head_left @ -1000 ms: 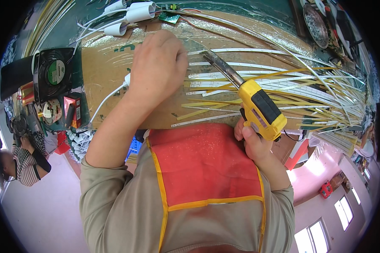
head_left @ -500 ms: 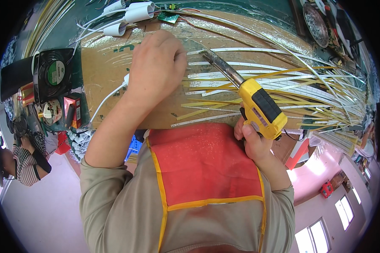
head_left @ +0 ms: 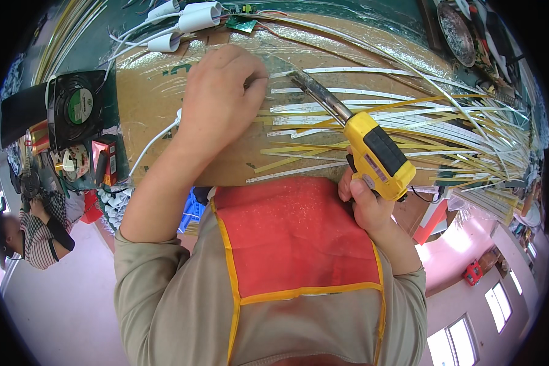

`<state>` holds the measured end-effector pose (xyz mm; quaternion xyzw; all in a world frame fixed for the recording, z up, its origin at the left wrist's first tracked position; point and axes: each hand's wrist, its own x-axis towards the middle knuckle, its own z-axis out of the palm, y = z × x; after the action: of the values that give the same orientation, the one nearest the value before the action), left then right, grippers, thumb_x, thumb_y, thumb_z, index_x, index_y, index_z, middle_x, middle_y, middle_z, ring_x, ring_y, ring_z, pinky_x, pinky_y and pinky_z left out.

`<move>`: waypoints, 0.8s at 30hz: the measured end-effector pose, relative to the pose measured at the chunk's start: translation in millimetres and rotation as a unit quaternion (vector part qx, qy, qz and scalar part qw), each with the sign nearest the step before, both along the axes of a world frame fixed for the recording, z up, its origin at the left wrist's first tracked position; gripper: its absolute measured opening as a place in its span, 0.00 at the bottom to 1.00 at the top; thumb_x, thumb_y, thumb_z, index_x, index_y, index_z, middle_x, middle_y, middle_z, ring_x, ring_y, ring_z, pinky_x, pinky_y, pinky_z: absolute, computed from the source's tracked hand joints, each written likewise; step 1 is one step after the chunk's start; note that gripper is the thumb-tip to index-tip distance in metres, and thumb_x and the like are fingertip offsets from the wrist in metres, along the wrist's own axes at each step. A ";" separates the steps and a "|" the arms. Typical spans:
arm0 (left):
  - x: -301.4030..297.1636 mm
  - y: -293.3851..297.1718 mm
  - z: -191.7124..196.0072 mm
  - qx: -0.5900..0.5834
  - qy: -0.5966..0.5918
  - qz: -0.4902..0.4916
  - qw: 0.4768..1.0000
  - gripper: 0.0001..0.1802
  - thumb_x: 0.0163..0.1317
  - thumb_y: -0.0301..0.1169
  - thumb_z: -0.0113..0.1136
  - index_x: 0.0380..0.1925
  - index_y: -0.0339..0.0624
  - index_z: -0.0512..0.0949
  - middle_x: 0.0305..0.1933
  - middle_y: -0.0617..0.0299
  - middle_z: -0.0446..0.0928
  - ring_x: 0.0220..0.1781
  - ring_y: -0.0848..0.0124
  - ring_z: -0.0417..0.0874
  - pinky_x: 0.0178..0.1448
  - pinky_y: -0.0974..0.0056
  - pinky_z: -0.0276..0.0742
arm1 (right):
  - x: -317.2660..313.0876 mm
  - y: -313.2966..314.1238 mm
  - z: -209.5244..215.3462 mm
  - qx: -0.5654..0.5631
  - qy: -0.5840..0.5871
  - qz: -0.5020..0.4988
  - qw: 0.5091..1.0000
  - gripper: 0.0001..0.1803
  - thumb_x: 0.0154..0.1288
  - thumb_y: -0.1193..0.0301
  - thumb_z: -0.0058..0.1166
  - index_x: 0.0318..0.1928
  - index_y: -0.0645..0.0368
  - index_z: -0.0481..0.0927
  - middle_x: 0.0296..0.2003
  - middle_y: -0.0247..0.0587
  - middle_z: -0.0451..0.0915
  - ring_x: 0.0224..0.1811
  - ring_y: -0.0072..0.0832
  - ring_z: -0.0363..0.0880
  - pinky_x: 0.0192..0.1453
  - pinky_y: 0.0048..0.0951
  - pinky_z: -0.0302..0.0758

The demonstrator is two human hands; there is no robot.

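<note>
I hold the yellow soldering tool [head_left: 377, 155] in my right hand [head_left: 367, 201], fingers wrapped firmly round its grip; the hand sits low, near my red apron [head_left: 293, 235], so the wrist can steady the tool from below. The tool's long axis runs diagonally; the grip lies close to my body and the dark metal barrel [head_left: 320, 97] points up and to my left, its tip ending just beside the fingers of my left hand [head_left: 222, 100]. That hand is curled, palm down, pressing on the thin white strips [head_left: 348, 91] over the cardboard sheet [head_left: 149, 104] covering the tabletop; I judge this keeps a strip from shifting under the tip; whether it pinches anything I cannot tell. More strips fan out beyond my right hand; a black fan [head_left: 76, 107] stands well to the left of my left hand.
</note>
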<state>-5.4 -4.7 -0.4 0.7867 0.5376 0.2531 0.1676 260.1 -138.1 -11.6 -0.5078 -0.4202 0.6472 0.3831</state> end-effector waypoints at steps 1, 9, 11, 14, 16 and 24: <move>0.0 0.0 0.2 0.000 0.001 -0.001 1.000 0.04 0.53 0.25 0.64 0.28 0.38 0.79 0.35 0.56 0.79 0.42 0.54 0.79 0.48 0.55 0.74 | -0.2 -0.2 0.0 0.001 0.000 -0.002 1.000 0.32 0.66 0.60 0.59 0.63 0.67 0.65 0.26 0.36 0.70 0.24 0.23 0.68 0.28 0.26 0.68; -1.3 1.3 1.6 -0.011 0.008 -0.009 1.000 0.04 0.53 0.25 0.64 0.28 0.38 0.79 0.38 0.56 0.79 0.44 0.54 0.79 0.50 0.56 0.74 | -1.4 0.6 2.3 -0.001 0.009 -0.006 1.000 0.33 0.66 0.60 0.60 0.63 0.67 0.65 0.25 0.36 0.70 0.23 0.23 0.67 0.28 0.26 0.68; -1.6 1.9 0.8 -0.013 0.011 -0.010 1.000 0.04 0.53 0.26 0.63 0.27 0.38 0.79 0.38 0.56 0.79 0.44 0.54 0.79 0.50 0.56 0.74 | -1.6 0.4 2.6 -0.004 0.011 -0.009 1.000 0.33 0.66 0.60 0.60 0.63 0.67 0.65 0.25 0.36 0.70 0.23 0.23 0.67 0.28 0.25 0.68; -1.4 3.0 -0.1 -0.020 0.019 -0.008 1.000 0.04 0.53 0.26 0.63 0.27 0.37 0.79 0.38 0.56 0.79 0.45 0.54 0.79 0.51 0.56 0.74 | -0.1 -0.3 1.1 0.011 0.000 -0.001 1.000 0.33 0.66 0.61 0.60 0.62 0.67 0.65 0.25 0.36 0.70 0.23 0.22 0.67 0.28 0.25 0.68; -1.0 4.0 1.8 -0.042 0.019 -0.006 0.999 0.04 0.53 0.26 0.62 0.27 0.37 0.79 0.38 0.56 0.79 0.45 0.55 0.79 0.51 0.56 0.74 | 0.5 -0.3 0.0 0.027 -0.013 0.012 0.999 0.32 0.66 0.61 0.60 0.62 0.68 0.66 0.25 0.36 0.71 0.23 0.23 0.68 0.28 0.25 0.68; -0.9 5.2 -0.4 -0.043 0.024 -0.002 0.999 0.05 0.53 0.27 0.62 0.27 0.37 0.79 0.38 0.56 0.78 0.45 0.55 0.79 0.51 0.56 0.74 | -5.0 4.5 2.6 0.035 -0.034 0.044 0.998 0.27 0.65 0.66 0.58 0.59 0.68 0.67 0.27 0.40 0.73 0.24 0.24 0.70 0.29 0.26 0.70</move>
<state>-6.3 0.5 -0.8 0.7857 0.5503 0.2100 0.1891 255.1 -133.7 -9.0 -0.4972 -0.4773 0.6302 0.3575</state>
